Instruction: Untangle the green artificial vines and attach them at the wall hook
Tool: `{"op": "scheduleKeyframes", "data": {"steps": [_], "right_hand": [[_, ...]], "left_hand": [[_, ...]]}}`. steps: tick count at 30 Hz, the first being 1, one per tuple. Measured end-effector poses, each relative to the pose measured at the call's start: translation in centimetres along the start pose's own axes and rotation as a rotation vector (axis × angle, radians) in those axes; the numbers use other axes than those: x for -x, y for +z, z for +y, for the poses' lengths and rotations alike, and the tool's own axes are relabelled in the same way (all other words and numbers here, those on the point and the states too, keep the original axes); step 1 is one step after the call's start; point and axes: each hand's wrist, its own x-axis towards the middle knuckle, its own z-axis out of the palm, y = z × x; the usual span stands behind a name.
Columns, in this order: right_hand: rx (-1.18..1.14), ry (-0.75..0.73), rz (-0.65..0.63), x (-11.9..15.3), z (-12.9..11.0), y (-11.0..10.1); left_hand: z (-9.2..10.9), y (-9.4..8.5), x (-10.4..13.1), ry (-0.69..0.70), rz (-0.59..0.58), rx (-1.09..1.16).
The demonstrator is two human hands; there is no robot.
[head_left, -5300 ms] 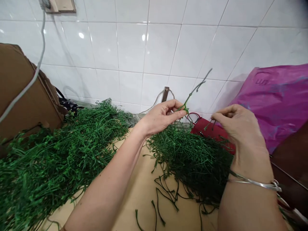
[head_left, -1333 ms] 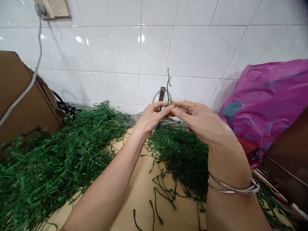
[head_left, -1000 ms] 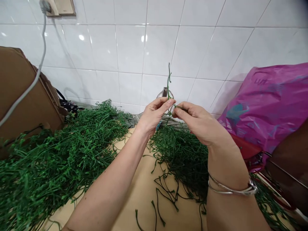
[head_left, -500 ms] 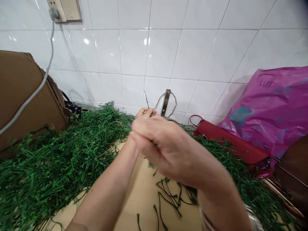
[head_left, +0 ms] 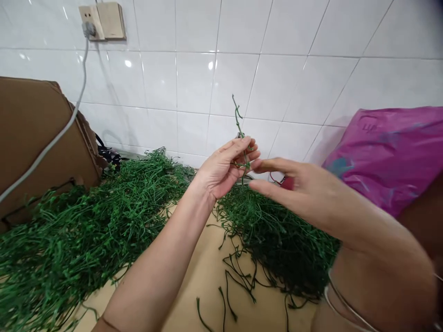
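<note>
My left hand (head_left: 231, 168) is raised in front of the tiled wall, pinching a thin, knotted green plant stem (head_left: 238, 124) between thumb and fingers. The stem's tip points up above the hand, and its lower part curls across the palm. Just to the right, my right hand (head_left: 294, 186) has its thumb and fingers apart, with the fingertips close to the stem's lower end; whether they touch it I cannot tell. Below the hands lies a dark green heap of stems (head_left: 277, 240), and a larger heap (head_left: 104, 230) spreads at the left.
Several loose stems (head_left: 238, 272) lie on the tan tabletop (head_left: 194, 276). A cardboard box (head_left: 38, 138) stands at the left, crossed by a grey cord (head_left: 65, 131) plugged into a wall socket (head_left: 89, 23). At the right sits a pink plastic bag (head_left: 387, 157), with a red bag (head_left: 288, 183) partly hidden behind my right hand.
My hands were overlapped, the right across the left wrist. Now the right hand has moved right, off the wrist, and the left hand is higher and farther right with the stem.
</note>
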Motion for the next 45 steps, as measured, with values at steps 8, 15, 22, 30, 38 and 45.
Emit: {"op": "scheduleKeyframes", "data": {"steps": [8,15,22,30,38,45], "right_hand": [[-0.467,0.119,-0.115,0.2,0.0,4.5],[-0.791,0.416,0.105,4.8,0.5,7.3],[-1.067,0.449,0.022,10.0,-1.4,9.3],[-1.05,0.43,-0.141,14.0,-0.9,10.2],[-0.9,0.635,0.079,15.3,1.1,13.8],[-0.874,0.681,0.0,15.5,-0.2,14.6]], "left_hand": [[-2.2,0.0,0.4,0.141,0.17,-0.219],[-4.1,-1.2,7.4,0.294,0.307,-0.76],[-5.2,-3.4,16.3,0.153,-0.067,-1.071],[-6.5,-7.0,16.1,-0.082,0.135,-0.821],[-6.2,-9.6,15.9,-0.665,0.347,-0.282],[-6.4,-9.8,16.1,-0.746,0.332,-0.213]]}}
